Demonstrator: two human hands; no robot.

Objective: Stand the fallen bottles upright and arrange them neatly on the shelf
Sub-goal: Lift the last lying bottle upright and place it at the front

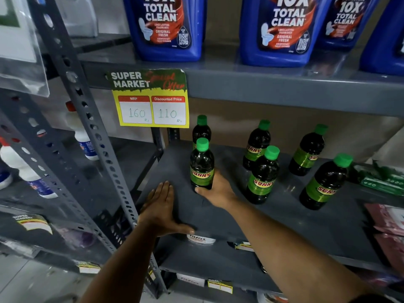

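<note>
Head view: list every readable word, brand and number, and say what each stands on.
"SUPER MARKET", "MRP 160", "Discounted Price 110": yellow price card on the shelf edge.
"10X TOTAL CLEAN", "ORIGINAL FRESH": blue jugs above.
"SUNNY": green-capped bottles, including the one in the right hand.
"Fitfizz", roughly: white sticker.
Lower shelf tags, jug small print: blurred.

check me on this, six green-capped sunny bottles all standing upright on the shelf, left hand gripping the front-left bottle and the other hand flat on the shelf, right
One slip: the right hand grips the front-left bottle, while the left hand lies flat on the shelf. The head view shows it. The rest stands: six green-capped Sunny bottles, all upright.
</note>
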